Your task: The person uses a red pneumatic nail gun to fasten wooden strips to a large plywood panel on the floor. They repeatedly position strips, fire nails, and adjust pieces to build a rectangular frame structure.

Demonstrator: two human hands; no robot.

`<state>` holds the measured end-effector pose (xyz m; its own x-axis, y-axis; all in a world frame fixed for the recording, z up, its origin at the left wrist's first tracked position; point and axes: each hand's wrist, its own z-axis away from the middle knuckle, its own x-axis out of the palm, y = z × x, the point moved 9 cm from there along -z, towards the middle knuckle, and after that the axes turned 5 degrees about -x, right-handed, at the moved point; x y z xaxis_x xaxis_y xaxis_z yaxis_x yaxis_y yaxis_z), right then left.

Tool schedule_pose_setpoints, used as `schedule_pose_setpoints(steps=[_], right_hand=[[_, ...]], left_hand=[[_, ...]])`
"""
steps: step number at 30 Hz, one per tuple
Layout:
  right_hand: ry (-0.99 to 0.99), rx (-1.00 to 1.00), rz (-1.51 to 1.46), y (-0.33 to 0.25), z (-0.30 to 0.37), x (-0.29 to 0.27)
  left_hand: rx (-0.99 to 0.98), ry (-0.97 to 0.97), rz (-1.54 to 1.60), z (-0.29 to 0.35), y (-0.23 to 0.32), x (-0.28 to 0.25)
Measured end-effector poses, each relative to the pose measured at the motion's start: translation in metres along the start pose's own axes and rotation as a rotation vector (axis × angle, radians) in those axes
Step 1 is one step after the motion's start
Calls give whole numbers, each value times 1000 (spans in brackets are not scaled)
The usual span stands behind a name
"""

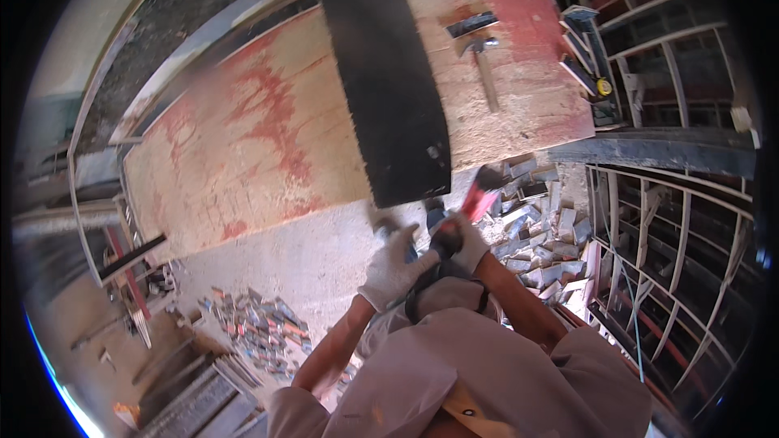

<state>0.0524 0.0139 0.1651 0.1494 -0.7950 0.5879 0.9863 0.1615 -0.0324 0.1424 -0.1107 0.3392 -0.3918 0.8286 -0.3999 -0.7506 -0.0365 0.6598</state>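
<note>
My right hand (469,245), in a pale work glove, is closed round the dark body of a red-and-black hand tool (480,201); its exact kind is not clear. My left hand (389,266), gloved too, is beside the tool's rear end, its visible fingers apart with something bluish showing between them. Just beyond both hands, a long black board (389,89) lies across the wooden worktable (268,146), its near end overhanging the edge. To the right of this board, a hammer (484,73) rests on the tabletop near a short dark offcut (471,24).
Many block offcuts (548,235) cover the floor at right, with another pile of scraps (256,324) at lower left. Racks of framed panels (673,235) stand along the right side. A yellow tape measure (603,86) sits near the table's right edge.
</note>
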Motion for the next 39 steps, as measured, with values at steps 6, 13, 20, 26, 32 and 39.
schedule_pose_setpoints(steps=[6,13,20,26,32,39], right_hand=[[500,-747,877,-214,-53,-41],[819,-894,1603,-344,-128,1],[1007,-802,1587,-359,-111,-21],[1108,-737,1341,-232,-47,-67],[642,-422,1223,12,-126,-18],[87,-976,1722,53,-178,305]], left_hand=[[-273,340,191,28,-132,-43],[-764,629,160,167,-313,-62],[-1122,627,223,268,-466,-61],[-1000,490,356,233,-582,-84],[-743,575,261,195,-653,-247],[-167,910,-136,93,-584,-523]])
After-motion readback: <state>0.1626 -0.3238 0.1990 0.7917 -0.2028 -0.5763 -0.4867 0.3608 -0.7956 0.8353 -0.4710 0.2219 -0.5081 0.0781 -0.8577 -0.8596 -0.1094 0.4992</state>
